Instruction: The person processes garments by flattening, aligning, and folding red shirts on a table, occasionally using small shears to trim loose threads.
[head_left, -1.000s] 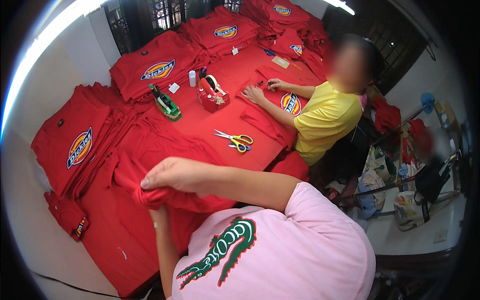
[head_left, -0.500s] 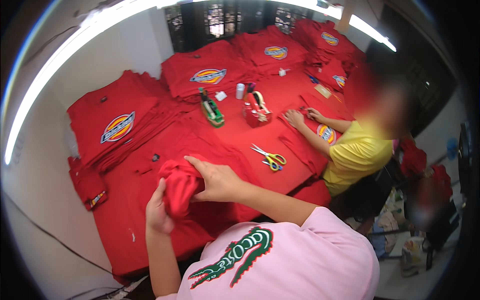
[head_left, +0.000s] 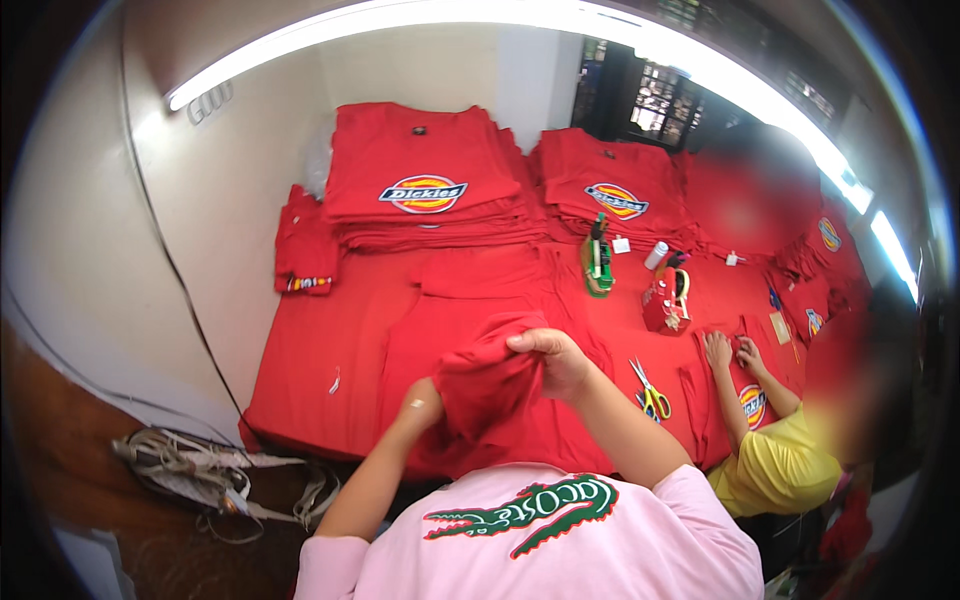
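In front of my chest I hold a bunched red T-shirt (head_left: 485, 375) up above the table. My right hand (head_left: 562, 362) grips its right edge, with the thumb on top of the cloth. At its left side my left hand (head_left: 422, 403) reaches into or behind the folds, so its fingers are hidden; a small pale patch shows on the back of it. Beneath the raised cloth, more red shirts (head_left: 420, 330) lie spread flat on the red-covered table (head_left: 300, 365).
Folded red shirts stand in stacks (head_left: 425, 160) along the back. Right of my hands are a green tape dispenser (head_left: 598, 268), a red tape dispenser (head_left: 665, 305) and yellow-handled scissors (head_left: 652, 395). A co-worker in a yellow shirt (head_left: 785, 465) handles a red shirt at right.
My view has swung left. My left hand has slipped into or behind the cloth, and its fingers no longer show. The bunched shirt hangs more opened out, and my right hand still grips it.
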